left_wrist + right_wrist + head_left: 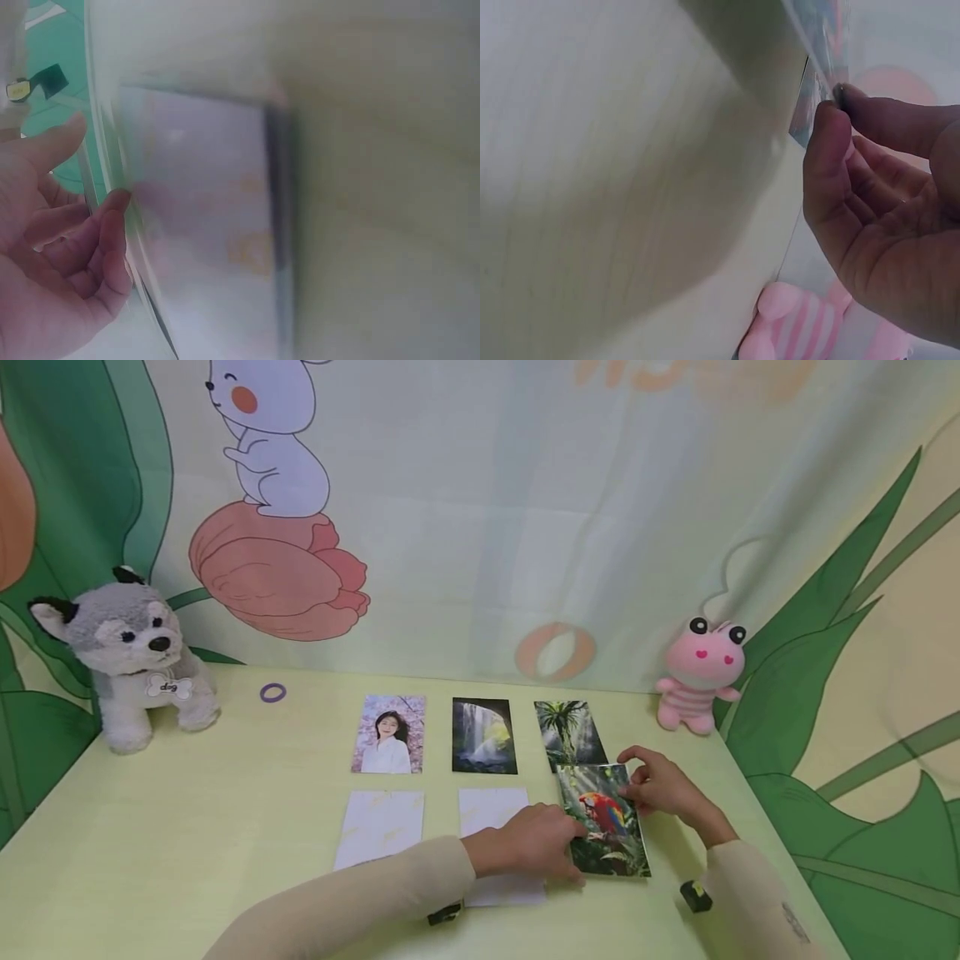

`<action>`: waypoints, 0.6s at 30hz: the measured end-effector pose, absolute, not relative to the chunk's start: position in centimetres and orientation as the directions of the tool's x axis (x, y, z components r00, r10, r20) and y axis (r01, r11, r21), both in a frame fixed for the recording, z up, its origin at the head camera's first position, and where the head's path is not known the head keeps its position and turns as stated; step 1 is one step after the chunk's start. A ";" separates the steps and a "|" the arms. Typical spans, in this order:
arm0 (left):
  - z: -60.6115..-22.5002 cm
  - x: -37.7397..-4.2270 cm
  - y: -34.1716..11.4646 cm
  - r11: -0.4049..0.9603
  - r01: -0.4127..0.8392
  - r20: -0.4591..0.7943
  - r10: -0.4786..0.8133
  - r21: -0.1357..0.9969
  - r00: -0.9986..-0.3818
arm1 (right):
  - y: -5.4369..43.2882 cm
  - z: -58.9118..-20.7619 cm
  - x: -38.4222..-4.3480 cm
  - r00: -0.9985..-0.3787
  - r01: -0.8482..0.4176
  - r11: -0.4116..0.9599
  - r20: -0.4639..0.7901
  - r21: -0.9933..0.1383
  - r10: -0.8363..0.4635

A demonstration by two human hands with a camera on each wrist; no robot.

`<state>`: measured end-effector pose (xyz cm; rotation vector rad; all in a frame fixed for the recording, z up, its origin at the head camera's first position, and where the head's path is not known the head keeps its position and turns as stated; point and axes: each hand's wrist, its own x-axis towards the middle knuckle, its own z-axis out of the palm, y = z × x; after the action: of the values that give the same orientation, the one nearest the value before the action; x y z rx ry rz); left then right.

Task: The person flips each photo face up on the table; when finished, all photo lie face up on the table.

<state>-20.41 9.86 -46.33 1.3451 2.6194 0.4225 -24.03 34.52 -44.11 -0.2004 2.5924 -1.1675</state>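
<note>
My right hand pinches the right edge of a parrot photo card between thumb and fingers. In the right wrist view that card appears edge-on in the fingertips. My left hand is at the card's left edge, its index fingertip overlapping the picture. The left wrist view shows its thumb held apart from loosely bent fingers. Under the left forearm and hand, a white face-down card is partly hidden. The parrot card's top edge overlaps the foot of a jungle-plant photo card.
A waterfall photo card and a portrait photo card lie in the far row. Another white card is nearer. A husky plush, a purple ring and a pink striped plush sit towards the back.
</note>
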 end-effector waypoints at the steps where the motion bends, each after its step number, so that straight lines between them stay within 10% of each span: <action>1: -46.3 -20.3 10.0 0.559 0.766 -0.019 0.811 0.316 -0.584 | 34.4 -44.1 -24.1 -0.949 -0.004 0.676 -0.209 -0.737 -0.234; 18: -46.6 -18.5 11.3 0.603 0.727 -0.081 0.785 0.327 -0.614 | 34.0 -45.3 -23.5 -0.939 0.080 0.786 -0.310 -0.614 -0.147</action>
<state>-18.49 11.27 -46.61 1.2510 2.6136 0.3884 -23.55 33.99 -45.30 -0.0512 2.6348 -0.9273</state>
